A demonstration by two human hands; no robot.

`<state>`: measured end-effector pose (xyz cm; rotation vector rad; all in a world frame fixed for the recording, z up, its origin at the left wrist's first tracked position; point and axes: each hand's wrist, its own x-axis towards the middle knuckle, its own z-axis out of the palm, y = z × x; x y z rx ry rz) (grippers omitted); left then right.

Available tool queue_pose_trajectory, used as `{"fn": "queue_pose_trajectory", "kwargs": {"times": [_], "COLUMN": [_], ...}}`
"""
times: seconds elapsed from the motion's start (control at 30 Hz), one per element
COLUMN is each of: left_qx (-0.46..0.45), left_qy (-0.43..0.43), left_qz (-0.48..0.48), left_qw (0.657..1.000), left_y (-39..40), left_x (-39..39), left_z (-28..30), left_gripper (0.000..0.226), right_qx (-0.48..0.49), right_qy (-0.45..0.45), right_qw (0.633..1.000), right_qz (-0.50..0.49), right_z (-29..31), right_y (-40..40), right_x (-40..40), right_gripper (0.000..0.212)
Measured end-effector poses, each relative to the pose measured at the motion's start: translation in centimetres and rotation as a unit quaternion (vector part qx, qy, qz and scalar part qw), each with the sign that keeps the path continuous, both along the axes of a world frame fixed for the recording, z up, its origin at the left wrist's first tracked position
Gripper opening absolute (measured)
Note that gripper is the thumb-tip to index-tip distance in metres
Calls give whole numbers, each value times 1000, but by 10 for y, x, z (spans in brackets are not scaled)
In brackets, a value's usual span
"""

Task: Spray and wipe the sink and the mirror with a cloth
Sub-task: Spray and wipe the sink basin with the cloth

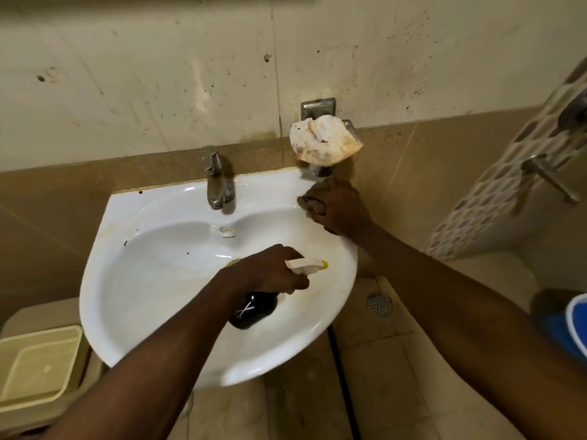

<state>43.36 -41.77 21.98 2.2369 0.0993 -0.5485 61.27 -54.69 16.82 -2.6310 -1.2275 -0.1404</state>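
The upper wall [143, 74] is clad in pale cream tiles, marked with dark specks, smears and a small hole at left. Below it runs a band of tan tiles [428, 160], with yellowish staining along the joint between the two. A metal wall bracket [318, 107] is fixed at that joint, carrying a crumpled, rust-stained white wrapping [324, 139]. At right, a patterned tiled surface [508, 173] bears a metal lever handle [548, 176]. The floor [397, 376] is beige tile, dull and soiled, with a round metal drain grate [378, 303]. A pale yellow plastic tub [38, 363] stands at lower left. A blue container [568, 325] sits at the right edge. Lighting is dim and warm.
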Motion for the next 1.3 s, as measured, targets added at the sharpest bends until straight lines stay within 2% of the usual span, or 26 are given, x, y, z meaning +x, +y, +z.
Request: {"fn": "queue_pose_trajectory", "kwargs": {"times": [0.07,0.13,0.17,0.27,0.43,0.57,0.67,0.83,0.93,1.03,1.13,1.3], "left_qx": [10,58,77,81,105,59,47,97,128,157,159,158], "left_qy": [20,57,72,75,33,-12,-20,-24,-43,-98,-119,-134], "left_qz": [5,-13,-21,-40,-74,-56,-51,-70,-85,-34,22,14], "left_qw": [1000,997,994,993,991,997,997,992,987,982,980,978], "left_y": [-1,0,-1,-3,-1,-1,5,26,30,34,40,43], "left_x": [-6,-7,-7,-1,-8,-19,-21,-26,-31,-30,-25,-12], "left_z": [1,2,2,-3,-10,2,7,-5,-11,-19,-26,-33], "left_gripper": [11,36,41,15,24,16,18,21,22,25,30,32], "right_qx": [4,34,45,54,39,58,75,61,39,67,62,76], "right_qy": [-11,-21,-22,-27,-48,-36,-19,-42,-50,-49,-47,-42], "right_qw": [1000,998,998,998,998,997,997,994,995,996,997,991], "right_qz": [24,38,42,32,-12,22,-4,-76,-72,-25,4,-104], "right_z": [0,-4,-6,-9,-6,-14,-18,-8,-3,-8,-15,-18], "right_y": [-17,-38,-46,-42,-13,-41,-54,-25,-19,-40,-47,-19], "right_x": [-17,-42,-51,-49,-18,-61,-80,-47,-48,-75,-84,-29], "right_gripper": [42,32,28,27,30,25,24,31,31,24,28,35]}}
